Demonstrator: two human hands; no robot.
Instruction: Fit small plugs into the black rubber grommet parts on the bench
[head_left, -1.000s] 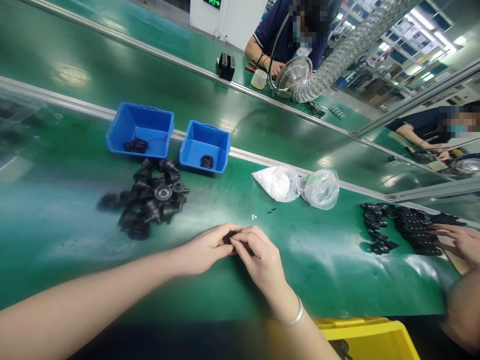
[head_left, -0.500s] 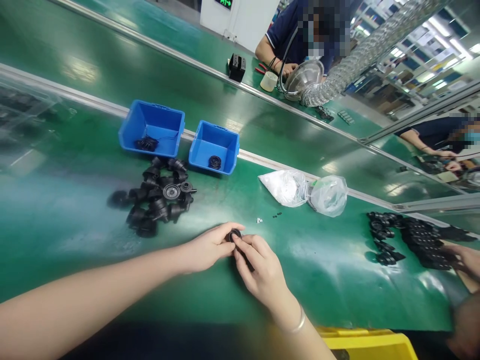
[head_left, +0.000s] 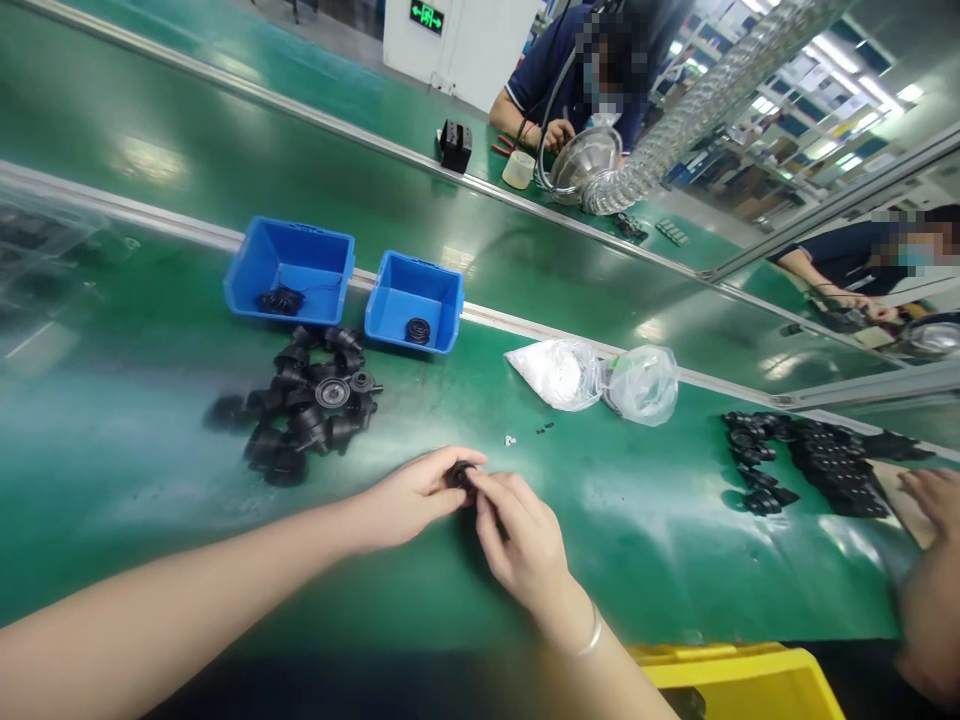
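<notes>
Near the front edge of the surface [head_left: 660, 530], right of the pile of black parts [head_left: 304, 410], the left hand [head_left: 409, 495] pinches a small black part [head_left: 459, 474], and the right hand [head_left: 525, 540] grips it too. Fitting seems underway, and it calls for a firm, aligned press.

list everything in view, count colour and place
loose black parts: one pile, black, table left
blue bins: two, blue, behind that pile
plastic bags: two, whitish, mid table
far black parts: one heap, black, far right
yellow bin: one, yellow, near edge
co-workers: two, dark tops, far side
small black part: one, black, centre, held
left hand: one, bare, pinching it
right hand: one, bracelet at wrist, pinching it
</notes>
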